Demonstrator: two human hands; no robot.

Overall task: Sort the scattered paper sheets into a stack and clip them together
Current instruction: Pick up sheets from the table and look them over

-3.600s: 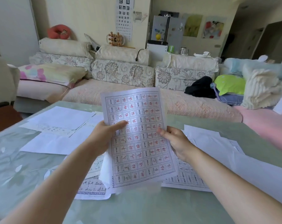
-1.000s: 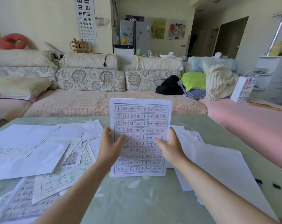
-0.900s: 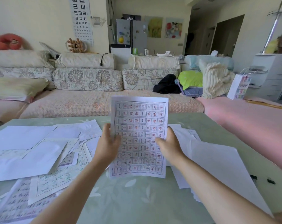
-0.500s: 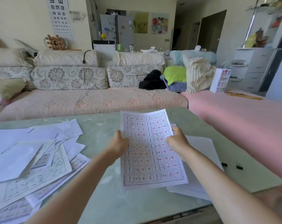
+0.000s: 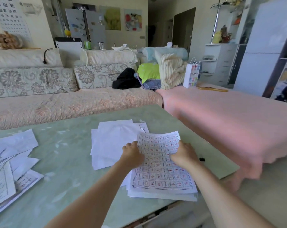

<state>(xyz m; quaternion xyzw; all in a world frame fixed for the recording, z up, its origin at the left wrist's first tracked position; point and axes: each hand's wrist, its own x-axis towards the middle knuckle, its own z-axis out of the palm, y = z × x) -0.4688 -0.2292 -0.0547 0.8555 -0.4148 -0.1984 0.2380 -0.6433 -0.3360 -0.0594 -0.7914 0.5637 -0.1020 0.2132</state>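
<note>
A printed grid sheet (image 5: 162, 176) with red characters lies on top of a small pile of sheets at the table's near right edge. My left hand (image 5: 132, 153) grips its left edge and my right hand (image 5: 183, 155) grips its right edge; the far end of the sheet curls up a little. Plain white sheets (image 5: 114, 140) lie spread under it and to its left. More scattered sheets (image 5: 9, 163), some printed, cover the table's left side. A small black binder clip (image 5: 202, 159) sits on the table just right of my right hand.
The green glass table (image 5: 70, 145) ends close to the pile on the right and near sides. A sofa (image 5: 57, 104) stands behind it, and a pink-covered seat (image 5: 230, 122) runs along the right.
The grid sheet, held upright on the table a second ago, has come down to the right onto the pile. Both hands kept hold of it, and my view turned right.
</note>
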